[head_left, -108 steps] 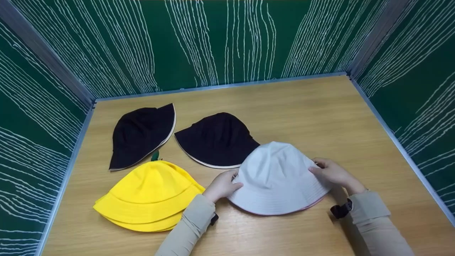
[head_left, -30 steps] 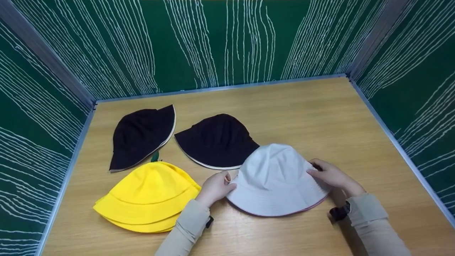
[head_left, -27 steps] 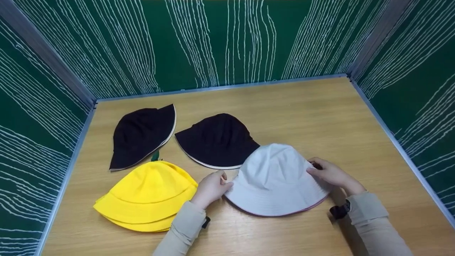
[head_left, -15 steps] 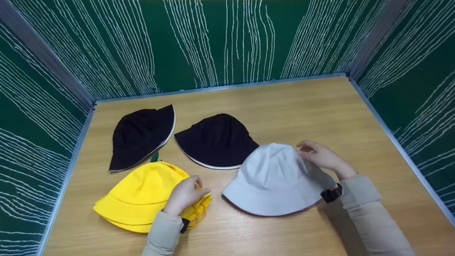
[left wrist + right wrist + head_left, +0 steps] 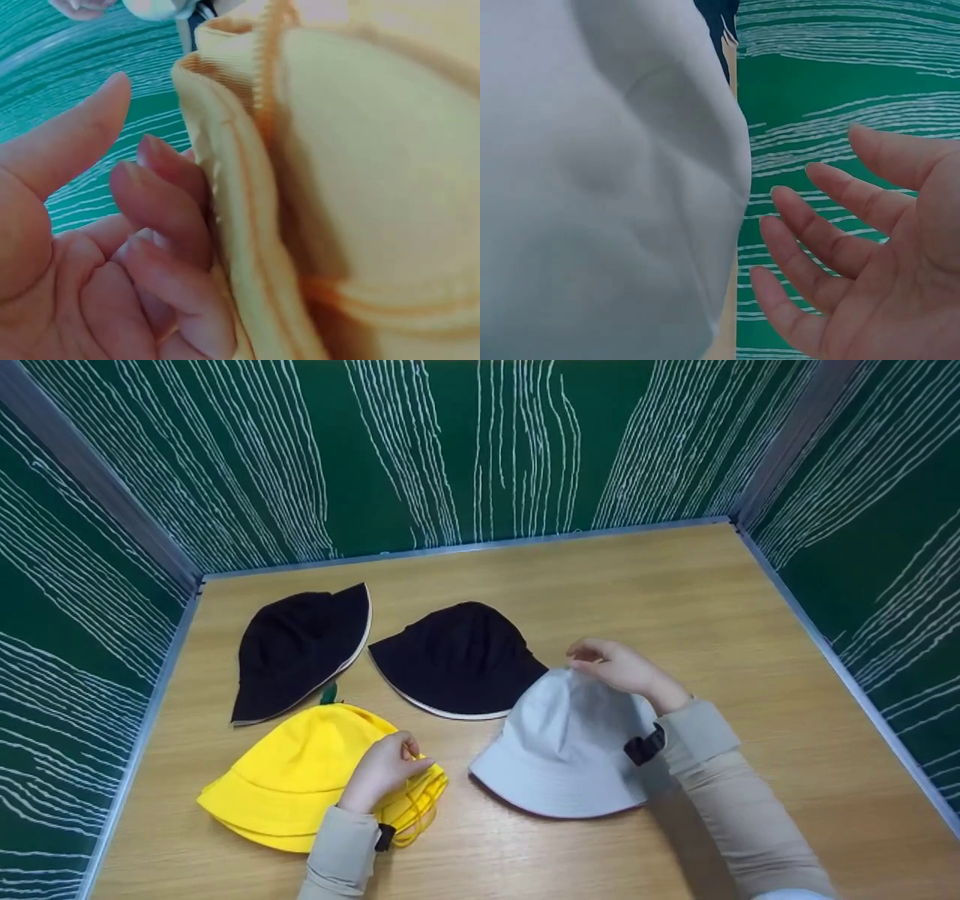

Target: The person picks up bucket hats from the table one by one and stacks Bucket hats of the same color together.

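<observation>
A yellow bucket hat with a green leaf on its crown lies at the front left, its cords showing by the brim's right end. My left hand is at that end; in the left wrist view its loosely bent fingers touch the yellow fabric, the thumb standing apart. To the right sits a white bucket hat with a pinkish lower edge. Over its crown hovers my right hand. The right wrist view has these relaxed fingers spread beside the white cloth, gripping nothing.
Two black bucket hats with pale brim edges lie behind: one at the far left, the other in the middle, its right end meeting the white hat. Green walls with white wavy lines enclose the wooden table.
My left hand has let go of the white hat's brim and moved left to the yellow hat. My right hand has left the white hat's right side and shifted up-left over its crown.
</observation>
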A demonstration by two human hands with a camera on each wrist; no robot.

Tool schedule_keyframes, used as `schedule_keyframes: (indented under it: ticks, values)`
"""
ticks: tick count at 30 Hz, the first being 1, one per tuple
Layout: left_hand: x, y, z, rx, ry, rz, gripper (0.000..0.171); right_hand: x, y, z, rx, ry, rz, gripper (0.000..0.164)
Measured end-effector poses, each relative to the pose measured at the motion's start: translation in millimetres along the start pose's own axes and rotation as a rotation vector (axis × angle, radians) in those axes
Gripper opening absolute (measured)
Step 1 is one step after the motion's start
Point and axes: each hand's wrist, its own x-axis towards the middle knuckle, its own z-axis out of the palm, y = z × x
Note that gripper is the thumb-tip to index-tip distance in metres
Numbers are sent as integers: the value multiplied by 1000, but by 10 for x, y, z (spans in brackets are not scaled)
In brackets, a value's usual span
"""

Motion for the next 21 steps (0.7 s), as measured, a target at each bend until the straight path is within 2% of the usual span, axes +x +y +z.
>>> schedule_keyframes:
  ticks: [10,15,21]
  values:
    - [69,-61,12,-18,6,-12,19,261,-264,126,28,-22,14,32]
    - [101,-94,19,-39,6,-30,18,430,-379,219,92,-30,127,39]
    - [109,-122,35,-59,10,-33,18,633,-351,415,151,-14,235,46]
